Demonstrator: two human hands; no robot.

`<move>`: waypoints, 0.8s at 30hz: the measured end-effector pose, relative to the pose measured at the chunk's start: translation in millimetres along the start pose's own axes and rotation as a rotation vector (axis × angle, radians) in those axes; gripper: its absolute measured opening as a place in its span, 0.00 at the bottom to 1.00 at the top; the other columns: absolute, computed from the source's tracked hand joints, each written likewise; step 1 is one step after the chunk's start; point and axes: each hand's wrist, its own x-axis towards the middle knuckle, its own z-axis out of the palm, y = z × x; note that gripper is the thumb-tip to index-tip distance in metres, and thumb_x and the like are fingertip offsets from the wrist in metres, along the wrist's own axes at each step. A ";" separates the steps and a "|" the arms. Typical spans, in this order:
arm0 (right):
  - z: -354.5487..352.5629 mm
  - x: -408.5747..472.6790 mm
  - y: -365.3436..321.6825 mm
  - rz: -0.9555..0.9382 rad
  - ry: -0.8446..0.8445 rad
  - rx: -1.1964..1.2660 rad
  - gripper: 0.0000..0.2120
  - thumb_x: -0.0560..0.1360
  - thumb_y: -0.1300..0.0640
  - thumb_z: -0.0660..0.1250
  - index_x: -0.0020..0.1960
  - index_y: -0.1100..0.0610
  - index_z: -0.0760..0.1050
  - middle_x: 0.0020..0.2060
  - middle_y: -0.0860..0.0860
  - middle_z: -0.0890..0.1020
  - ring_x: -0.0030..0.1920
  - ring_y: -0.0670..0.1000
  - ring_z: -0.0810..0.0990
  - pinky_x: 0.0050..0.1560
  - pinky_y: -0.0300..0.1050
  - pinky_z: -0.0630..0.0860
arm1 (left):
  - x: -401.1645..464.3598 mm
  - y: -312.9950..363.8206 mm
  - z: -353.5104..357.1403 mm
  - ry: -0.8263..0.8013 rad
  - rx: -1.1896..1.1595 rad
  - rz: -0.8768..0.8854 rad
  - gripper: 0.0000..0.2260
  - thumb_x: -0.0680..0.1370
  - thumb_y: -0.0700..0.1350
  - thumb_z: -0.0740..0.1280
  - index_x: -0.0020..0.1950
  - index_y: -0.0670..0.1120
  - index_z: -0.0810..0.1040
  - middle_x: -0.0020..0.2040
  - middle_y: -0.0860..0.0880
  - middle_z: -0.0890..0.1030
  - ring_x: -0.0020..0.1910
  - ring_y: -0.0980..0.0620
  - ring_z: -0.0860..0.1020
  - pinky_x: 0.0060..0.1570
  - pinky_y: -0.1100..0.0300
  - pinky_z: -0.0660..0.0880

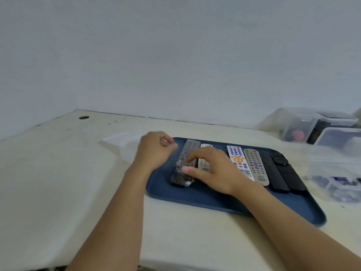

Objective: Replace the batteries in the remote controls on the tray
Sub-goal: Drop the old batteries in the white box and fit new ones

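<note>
Two bare forearms reach forward from the near edge of the pale worktop point(58, 182) toward a dark blue tray point(205, 198) lying right of centre. The right hand point(213, 171) lies palm down over the left part of the tray, wrist angled in from the right; its fingers are bent and its thumb point(190, 170) presses on the near part of a grey remote wrapped in clear plastic point(185, 163), with the fingertips resting on the same remote and a small white remote point(204, 163) just beside it, largely hidden under the hand. The left hand point(156, 151) hovers at the tray's left rim, blurred, its fingers curled in toward the thumb; whether it pinches anything cannot be told. To the right on the tray lie, side by side, a white remote with blue and orange buttons point(239, 161), a grey remote with purple buttons point(256, 167) and two black remotes point(283, 175). Any lettering on the remotes is too small to read. Behind the left hand lies a white sheet point(121, 141). On the right stand clear plastic boxes point(332, 173), with more near the wall point(298, 124).
</note>
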 end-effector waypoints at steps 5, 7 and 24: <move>2.6 33.3 -8.4 0.164 0.073 0.215 0.05 0.75 0.52 0.73 0.50 0.52 0.82 0.45 0.43 0.84 0.48 0.43 0.81 0.54 0.42 0.78 | 12.6 -29.7 -56.3 0.601 0.000 -0.043 0.09 0.77 0.50 0.71 0.44 0.45 0.80 0.35 0.51 0.79 0.35 0.51 0.77 0.41 0.61 0.70; 10.8 58.8 -16.8 0.182 0.044 0.229 0.07 0.75 0.52 0.74 0.51 0.53 0.81 0.46 0.45 0.84 0.48 0.45 0.81 0.52 0.40 0.78 | 16.6 -45.4 -70.1 0.632 -0.131 -0.095 0.12 0.76 0.50 0.72 0.40 0.43 0.80 0.31 0.51 0.78 0.30 0.54 0.76 0.36 0.68 0.70; 113.3 173.6 -56.4 0.834 -0.136 0.971 0.20 0.74 0.54 0.74 0.64 0.57 0.74 0.58 0.56 0.80 0.53 0.57 0.80 0.52 0.52 0.81 | 24.7 -105.6 -91.0 0.278 -0.235 -0.425 0.12 0.72 0.43 0.64 0.51 0.45 0.84 0.48 0.46 0.84 0.49 0.42 0.80 0.45 0.56 0.74</move>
